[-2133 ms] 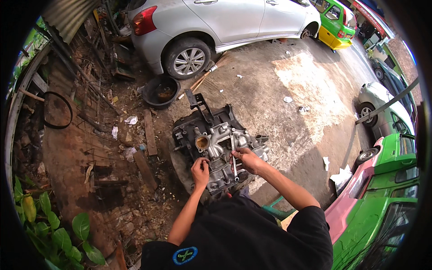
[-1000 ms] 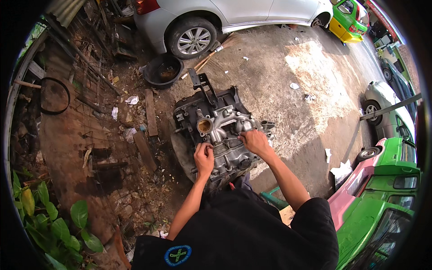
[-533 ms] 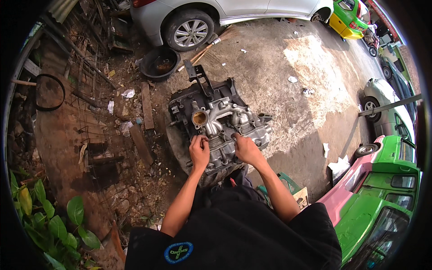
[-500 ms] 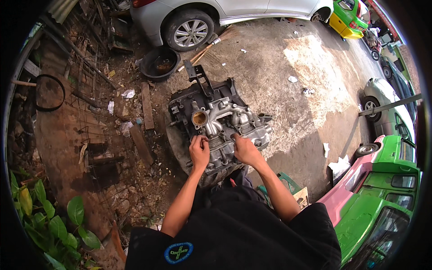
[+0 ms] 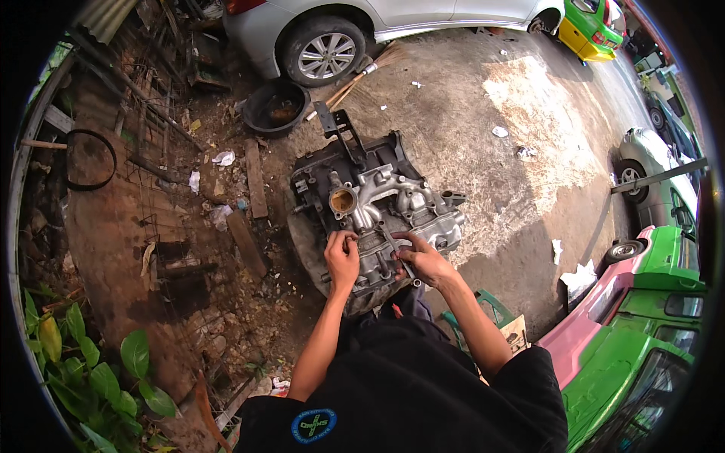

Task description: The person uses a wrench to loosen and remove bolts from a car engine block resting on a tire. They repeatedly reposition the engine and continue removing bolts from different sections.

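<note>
A large engine (image 5: 317,174) sits in front of me, its silver intake manifold (image 5: 381,189) on top with a round port (image 5: 342,201) showing a brownish inside. A black bracket (image 5: 340,132) sticks up from its far end. My right hand (image 5: 419,260) grips a long steel wrench (image 5: 390,241) lying diagonally over the near side of the manifold, one ring end near the bottom of the engine. My left hand (image 5: 341,257) is curled at the engine's near-left, below the round port; what its fingertips hold, if anything, is hidden.
A silver car (image 5: 423,19) stands beyond a black basin (image 5: 275,108) and a broom. Debris, planks (image 5: 255,181) and leafy plants (image 5: 98,381) are on the left. A pink-and-green van (image 5: 634,336) and parked cars line the right. A green stool (image 5: 483,308) is beside my right arm.
My right hand was on the wrench earlier, then further up at the manifold; now it is lower, with the wrench visible again in its fingers. My left hand stays curled at the near-left.
</note>
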Motion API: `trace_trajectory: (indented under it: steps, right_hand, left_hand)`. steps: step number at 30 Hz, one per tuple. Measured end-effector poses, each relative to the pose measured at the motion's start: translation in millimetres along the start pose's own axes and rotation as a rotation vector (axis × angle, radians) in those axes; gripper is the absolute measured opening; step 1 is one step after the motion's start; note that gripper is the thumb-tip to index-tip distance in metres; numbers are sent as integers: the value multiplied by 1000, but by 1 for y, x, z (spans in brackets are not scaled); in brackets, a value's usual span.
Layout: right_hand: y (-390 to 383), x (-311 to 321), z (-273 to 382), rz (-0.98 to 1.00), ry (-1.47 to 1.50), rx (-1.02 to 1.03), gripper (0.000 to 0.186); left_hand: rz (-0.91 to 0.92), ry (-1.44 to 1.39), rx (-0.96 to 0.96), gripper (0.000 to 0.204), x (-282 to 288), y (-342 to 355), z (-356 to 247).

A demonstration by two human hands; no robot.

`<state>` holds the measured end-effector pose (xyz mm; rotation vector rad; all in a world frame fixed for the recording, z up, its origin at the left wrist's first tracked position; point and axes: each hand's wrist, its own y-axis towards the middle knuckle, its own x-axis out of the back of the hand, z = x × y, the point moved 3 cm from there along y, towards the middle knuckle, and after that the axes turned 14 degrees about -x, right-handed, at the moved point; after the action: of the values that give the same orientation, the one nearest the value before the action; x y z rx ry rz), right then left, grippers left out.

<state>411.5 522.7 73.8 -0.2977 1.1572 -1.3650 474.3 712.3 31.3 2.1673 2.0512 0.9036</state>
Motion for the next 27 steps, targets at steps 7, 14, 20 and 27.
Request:
trace_trajectory:
  steps: [7,14,20,27]
  right_hand:
    - [20,-37,-32,-116,331,10,27]
    - [17,-52,-22,-31,221,108,20]
    - [20,23,11,-313,-254,232,14]
    - [18,60,42,-648,-986,430,29]
  left_hand:
    - [25,26,-49,8,2,4,2]
    - [25,-41,24,8,2,1,5]
    - [31,18,-60,8,6,1,-2]
    - [87,54,-68,8,4,-1,1]
